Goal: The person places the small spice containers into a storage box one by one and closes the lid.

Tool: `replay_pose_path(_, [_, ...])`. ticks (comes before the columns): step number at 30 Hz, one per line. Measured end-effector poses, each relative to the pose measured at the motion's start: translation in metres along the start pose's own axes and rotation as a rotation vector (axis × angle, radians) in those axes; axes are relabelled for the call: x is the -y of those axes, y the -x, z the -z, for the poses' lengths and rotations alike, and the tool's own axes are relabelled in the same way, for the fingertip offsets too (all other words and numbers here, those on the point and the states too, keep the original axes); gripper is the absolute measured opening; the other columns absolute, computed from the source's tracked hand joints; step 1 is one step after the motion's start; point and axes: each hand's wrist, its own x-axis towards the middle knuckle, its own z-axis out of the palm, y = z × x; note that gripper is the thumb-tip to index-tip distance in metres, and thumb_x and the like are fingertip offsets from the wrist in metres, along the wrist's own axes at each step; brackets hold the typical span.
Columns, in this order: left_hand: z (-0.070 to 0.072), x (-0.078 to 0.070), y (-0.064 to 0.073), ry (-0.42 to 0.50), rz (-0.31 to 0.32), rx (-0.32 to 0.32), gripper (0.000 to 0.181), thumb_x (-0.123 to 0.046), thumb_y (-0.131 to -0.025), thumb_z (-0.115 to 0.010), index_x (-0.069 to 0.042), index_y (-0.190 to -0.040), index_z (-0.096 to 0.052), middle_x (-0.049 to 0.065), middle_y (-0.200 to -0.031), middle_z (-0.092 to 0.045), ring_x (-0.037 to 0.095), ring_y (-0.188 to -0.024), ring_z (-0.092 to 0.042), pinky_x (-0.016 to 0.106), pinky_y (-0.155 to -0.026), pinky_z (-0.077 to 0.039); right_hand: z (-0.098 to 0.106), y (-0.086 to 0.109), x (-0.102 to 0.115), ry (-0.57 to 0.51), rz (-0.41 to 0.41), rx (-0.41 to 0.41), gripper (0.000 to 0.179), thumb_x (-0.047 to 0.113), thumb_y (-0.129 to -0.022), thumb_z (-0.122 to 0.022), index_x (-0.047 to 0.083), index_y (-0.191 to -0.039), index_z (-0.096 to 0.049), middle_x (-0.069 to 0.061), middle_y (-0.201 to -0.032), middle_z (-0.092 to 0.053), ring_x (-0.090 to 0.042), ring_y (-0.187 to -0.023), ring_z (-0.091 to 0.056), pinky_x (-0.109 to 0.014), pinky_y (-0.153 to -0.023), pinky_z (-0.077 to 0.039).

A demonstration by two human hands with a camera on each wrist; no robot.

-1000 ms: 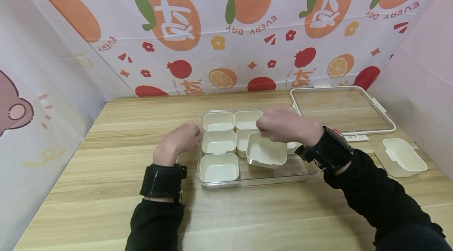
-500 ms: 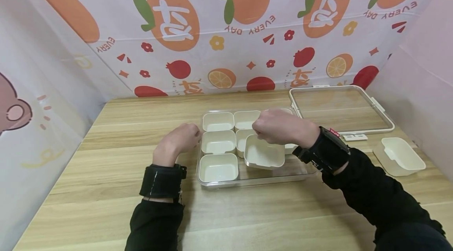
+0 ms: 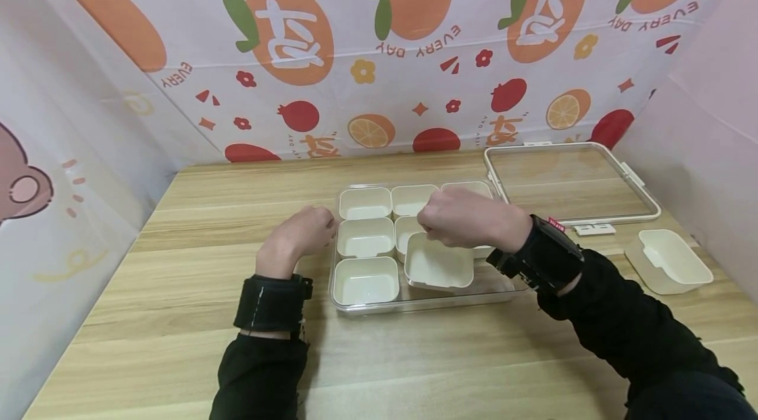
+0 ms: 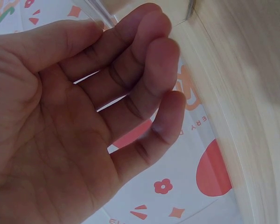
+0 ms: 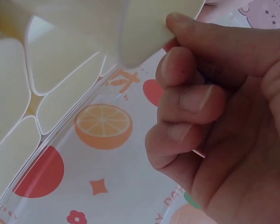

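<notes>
Over the front part of a clear plastic storage box (image 3: 367, 307), my right hand (image 3: 458, 216) pinches the rim of a cream plastic bin (image 3: 439, 262) between thumb and fingers. The bin tilts slightly, its open top facing me. In the right wrist view, the thumb (image 5: 214, 42) presses the rim of the bin (image 5: 149, 28) and the other fingers curl below. My left hand (image 3: 302, 236) is at the box's left wall, its thumb (image 4: 70, 39) and index fingertip meeting at the clear edge (image 4: 100, 9). Its other fingers curve loosely.
Several more cream bins (image 3: 366, 239) stand in rows in the box. A clear lid with a white frame (image 3: 574, 183) lies at the back right. Another cream bin (image 3: 669, 262) sits on the wooden table (image 3: 177, 315) at the far right. A fruit-print curtain (image 3: 331, 110) hangs behind.
My right hand has moved slightly left and toward me, bringing the cream bin lower over the front of the box. The left hand has stayed in place.
</notes>
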Motion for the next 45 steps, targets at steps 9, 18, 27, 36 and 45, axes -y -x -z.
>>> replay_pose_path(9, [-0.001,0.000,0.000,-0.004,-0.004,-0.003,0.035,-0.006,-0.103,-0.044,-0.007,-0.069,-0.053,0.000,-0.064,-0.038,0.015,-0.056,-0.037,0.029,-0.055,-0.032,-0.002,-0.003,0.008,-0.051,-0.017,0.076,0.014,0.003,-0.088,-0.074,0.006,-0.076,-0.067,0.001,-0.068,-0.060,-0.016,-0.063,-0.058,-0.029,-0.061,-0.050])
replay_pose_path(18, [0.000,0.000,0.000,0.001,-0.003,-0.004,0.038,-0.005,-0.103,-0.043,-0.010,-0.066,-0.049,0.000,-0.063,-0.037,0.014,-0.056,-0.036,0.029,-0.055,-0.031,-0.014,-0.012,0.013,0.044,-0.007,0.125,0.017,0.007,-0.088,-0.076,0.008,-0.075,-0.065,0.001,-0.068,-0.058,-0.021,-0.069,-0.059,-0.034,-0.061,-0.051])
replay_pose_path(27, [0.000,0.000,0.000,-0.001,0.000,-0.001,0.035,-0.006,-0.104,-0.044,-0.004,-0.072,-0.057,0.000,-0.064,-0.038,0.015,-0.056,-0.037,0.029,-0.055,-0.032,-0.026,-0.014,0.018,0.160,0.020,0.071,0.021,0.003,-0.084,-0.072,0.012,-0.068,-0.061,0.000,-0.067,-0.057,-0.019,-0.058,-0.054,-0.033,-0.052,-0.048])
replay_pose_path(36, [0.000,0.000,0.000,-0.003,-0.001,0.002,0.035,-0.007,-0.105,-0.043,-0.005,-0.072,-0.056,0.000,-0.064,-0.037,0.015,-0.057,-0.037,0.029,-0.055,-0.032,-0.034,-0.017,0.021,0.227,0.019,0.047,0.028,-0.003,-0.082,-0.066,0.014,-0.063,-0.055,0.004,-0.060,-0.046,-0.011,-0.054,-0.038,-0.030,-0.044,-0.041])
replay_pose_path(45, [0.000,0.000,0.000,-0.011,0.006,0.005,0.034,-0.009,-0.106,-0.044,-0.004,-0.076,-0.059,0.001,-0.065,-0.038,0.016,-0.058,-0.038,0.029,-0.055,-0.033,-0.045,-0.018,0.023,0.334,0.044,0.013,0.024,-0.005,-0.078,-0.064,0.015,-0.065,-0.059,0.003,-0.058,-0.046,-0.010,-0.052,-0.036,-0.028,-0.041,-0.037])
